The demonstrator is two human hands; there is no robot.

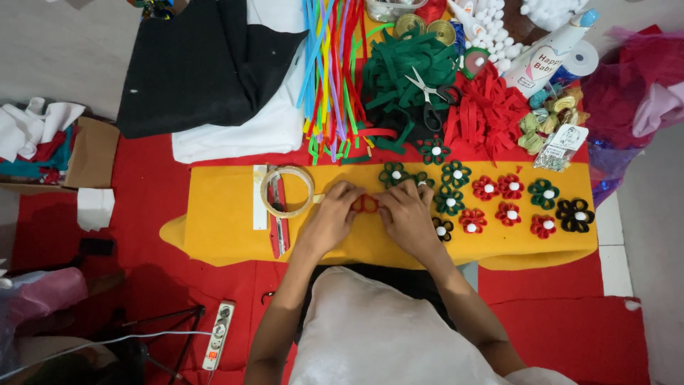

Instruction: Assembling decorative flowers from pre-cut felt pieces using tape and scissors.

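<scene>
Head view, looking straight down: a person seated on the floor works over a yellow felt sheet (pixel 221 221), the landmark for all that follows. Both hands meet at the sheet's middle, where the left hand (pixel 333 214) and right hand (pixel 407 214) pinch a small red loop flower (pixel 365 204) between curled fingertips, the piece resting on the felt.

By the look of it, the work is well along. On the sheet's right half lie over a dozen finished flowers (pixel 499 203) in red, green and black, each with a white pompom centre. The one in hand appears to lack its centre. Above the sheet's far edge wait heaps of green strips (pixel 399 71) and red strips (pixel 491 107), with scissors (pixel 427 96) on top, so plenty of material seems left.

Open room sits on the sheet's left third, bare apart from a tape roll (pixel 287 191) and a red-handled cutter (pixel 278 221) just left of the hands. The right half is crowded, flowers lying close to the right hand's knuckles. Off the sheet's lower left corner, a power strip (pixel 219 335) lies on red cloth.
</scene>
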